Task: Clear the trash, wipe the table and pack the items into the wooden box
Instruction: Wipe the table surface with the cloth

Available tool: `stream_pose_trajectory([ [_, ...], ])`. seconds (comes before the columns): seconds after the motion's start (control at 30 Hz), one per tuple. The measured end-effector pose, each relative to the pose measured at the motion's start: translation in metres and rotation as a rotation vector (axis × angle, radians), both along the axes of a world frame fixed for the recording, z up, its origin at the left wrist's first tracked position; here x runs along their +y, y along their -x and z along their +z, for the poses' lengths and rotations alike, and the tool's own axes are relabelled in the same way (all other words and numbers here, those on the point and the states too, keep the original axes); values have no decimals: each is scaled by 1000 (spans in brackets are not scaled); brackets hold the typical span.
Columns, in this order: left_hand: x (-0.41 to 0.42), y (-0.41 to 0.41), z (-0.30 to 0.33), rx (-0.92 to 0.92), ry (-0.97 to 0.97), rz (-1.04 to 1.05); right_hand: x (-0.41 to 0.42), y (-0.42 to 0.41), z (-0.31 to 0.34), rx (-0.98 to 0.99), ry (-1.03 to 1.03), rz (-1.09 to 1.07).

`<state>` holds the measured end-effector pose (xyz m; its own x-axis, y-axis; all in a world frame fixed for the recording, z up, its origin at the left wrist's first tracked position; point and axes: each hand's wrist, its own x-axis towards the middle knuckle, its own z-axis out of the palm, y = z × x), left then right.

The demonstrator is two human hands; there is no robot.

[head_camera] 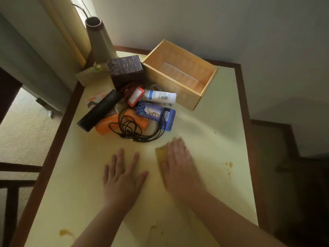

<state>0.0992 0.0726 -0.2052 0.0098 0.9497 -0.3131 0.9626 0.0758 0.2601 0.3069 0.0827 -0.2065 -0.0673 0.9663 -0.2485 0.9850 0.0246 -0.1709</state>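
My right hand [178,163] lies flat and blurred on a yellow sponge [160,154], pressing it onto the pale table [222,139]. My left hand [122,177] rests flat on the table beside it, fingers spread, holding nothing. An empty wooden box [179,73] stands open at the back. In front of it lies a pile: a black tube [99,110], coiled black cable [137,129], a purple soap pack [149,111], a white tube [160,96], an orange box [105,126], a red-edged tag [136,96] and a dark patterned box [126,70].
Yellow-brown stains mark the table at the right [228,165] and along the near edge [65,232]. A tall tan vase [99,40] stands at the back left corner by a curtain. A dark wooden rim [244,104] frames the table. Carpet floor lies to the left.
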Motion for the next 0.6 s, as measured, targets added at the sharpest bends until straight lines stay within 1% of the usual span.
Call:
stream_pose_trajectory([
  [0.07, 3, 3, 8, -5, 55, -28, -24, 1, 10, 8, 34, 244],
  [0.1, 5, 7, 14, -34, 74, -42, -22, -13, 10, -7, 35, 292],
  [0.13, 8, 13, 19, -79, 89, -55, -14, -30, 9, -43, 22, 290],
  [0.17, 10, 21, 24, -135, 102, -65, 0, -49, 8, -105, -5, 229],
  [0.2, 10, 31, 30, -202, 111, -68, 18, -68, 7, -177, -35, 101],
  [0.23, 7, 43, 35, -265, 105, -66, 37, -82, 9, -210, 13, -86],
  [0.27, 1, 57, 41, -317, 83, -51, 52, -89, 9, -195, 82, -267],
  [0.3, -9, 71, 46, -346, 55, -20, 65, -84, 11, -139, 150, -403],
  [0.33, -21, 87, 51, -349, 20, 19, 72, -70, 8, -71, 140, -494],
  [0.37, -34, 103, 56, -340, -14, 67, 73, -47, 3, -27, 102, -535],
  [0.4, -49, 120, 59, -337, -43, 126, 67, -20, -4, -15, 20, -541],
  [0.47, -79, 153, 64, -349, -68, 266, 42, 44, -16, -24, -62, -489],
  [0.53, -107, 182, 62, -326, -51, 366, 4, 112, -18, -38, -27, -438],
  [0.6, -129, 205, 56, -280, -5, 394, -27, 174, -12, -24, -7, -407],
])
